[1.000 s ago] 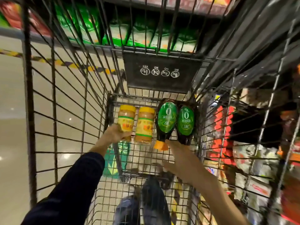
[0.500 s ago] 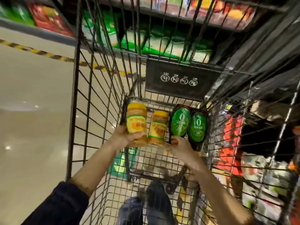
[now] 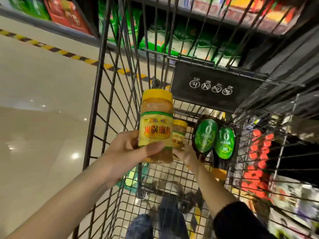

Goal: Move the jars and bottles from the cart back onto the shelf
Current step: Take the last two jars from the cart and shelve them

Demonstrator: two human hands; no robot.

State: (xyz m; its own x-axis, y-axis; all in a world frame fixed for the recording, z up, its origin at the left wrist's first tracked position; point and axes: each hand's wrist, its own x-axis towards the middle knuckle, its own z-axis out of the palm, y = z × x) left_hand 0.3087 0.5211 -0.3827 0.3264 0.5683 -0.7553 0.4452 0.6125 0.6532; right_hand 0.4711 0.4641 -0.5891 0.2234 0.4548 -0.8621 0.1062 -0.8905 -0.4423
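**A:** Which hand is placed for the next jar?

**B:** The right hand (image 3: 186, 156). The second jar (image 3: 179, 133) sits just beyond its fingertips, with its long axis running away from the palm and its lid at the far end. It is half hidden behind the other jar.

**A:** Has it taken hold?

**B:** It touches the base, but I cannot tell whether the fingers have closed. The left hand (image 3: 127, 152) is wrapped low round the yellow-lidded jar (image 3: 156, 125), lid up, held above the cart (image 3: 96, 100) floor. Two green-labelled bottles (image 3: 205, 135) lie just right of the right hand.

Was supermarket aisle: wire shopping cart (image 3: 96, 94), shelf (image 3: 198, 12) stocked with packaged goods (image 3: 67, 14), polished floor (image 3: 34, 100).
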